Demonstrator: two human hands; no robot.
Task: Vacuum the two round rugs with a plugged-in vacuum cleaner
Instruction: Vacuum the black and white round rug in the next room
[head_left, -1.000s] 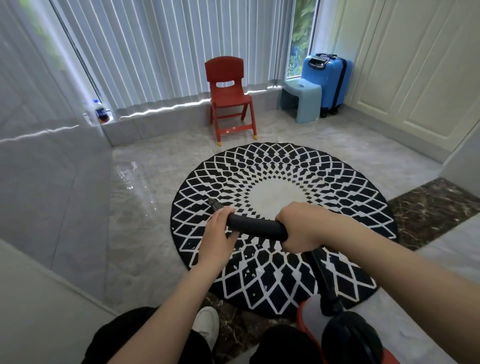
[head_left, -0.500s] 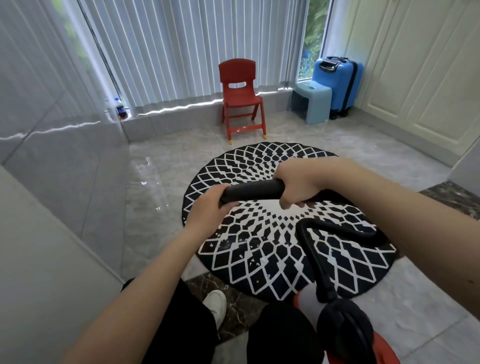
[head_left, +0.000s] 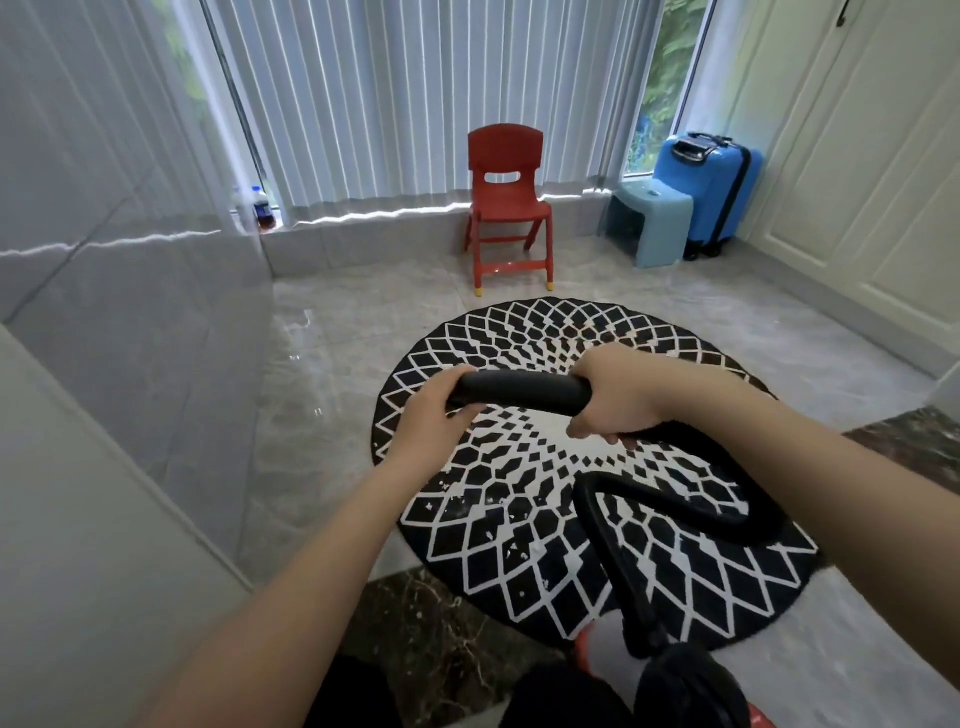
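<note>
In the head view, you hold a black tube (head_left: 519, 391) level in front of you, above the round rug (head_left: 519, 519). Your left hand (head_left: 434, 421) grips its left end, fingers curled round the tube and pressed together; the tip of the tube is hidden under that hand, so you cannot tell what it ends in. Your right hand (head_left: 618, 397) grips the right end, fingers wrapped over the top and tucked below, close together.

From your right hand the black hose (head_left: 675, 506) drops, loops across the right part of the rug and runs back to the vacuum (head_left: 670, 675) at the bottom edge, a red and black body close to your legs. The near rim of the rug touches that body.

The rug lies flat on the pale tiled floor (head_left: 332, 364), black with a white diamond pattern and a white middle. Small white specks lie on its near half. Only this one rug shows.

Beyond the rug a red chair (head_left: 506, 202) stands against the low sill. To its right are a pale blue stool (head_left: 649, 223) and a blue suitcase (head_left: 709, 187), just beside each other. A bottle (head_left: 262, 208) stands on the sill at the left.
</note>
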